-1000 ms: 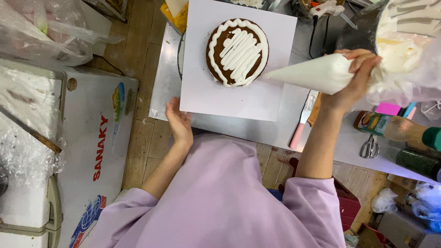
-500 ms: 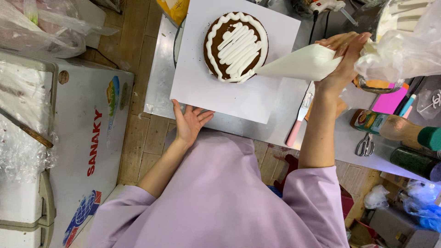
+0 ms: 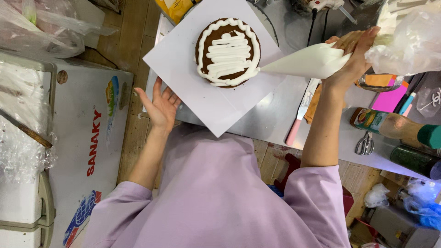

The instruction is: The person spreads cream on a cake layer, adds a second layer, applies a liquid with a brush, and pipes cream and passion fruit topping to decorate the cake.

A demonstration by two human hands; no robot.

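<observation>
Piping in hand: right hand (image 3: 351, 57) grips white piping bag (image 3: 308, 62), tip at rim of brown cake (image 3: 228, 52) on white board (image 3: 206, 98); border ring and centre zigzag laid, brown gaps left; left hand (image 3: 161, 108) open, empty, beside board on tabletop (image 3: 271, 121).

The cake (image 3: 228, 52) sits on a board (image 3: 183, 78), which lies on the table (image 3: 271, 119). The piping bag (image 3: 308, 62) lies to the right of the cake, its tip touching the cake's right edge, with the right hand (image 3: 351, 59) around its wide end. The left hand (image 3: 161, 108) is at the board's lower left edge. A knife (image 3: 301, 112) lies on the table right of the board; scissors (image 3: 365, 143) and bottles (image 3: 390, 125) lie farther right. A freezer (image 3: 82, 138) stands left of the table.
</observation>
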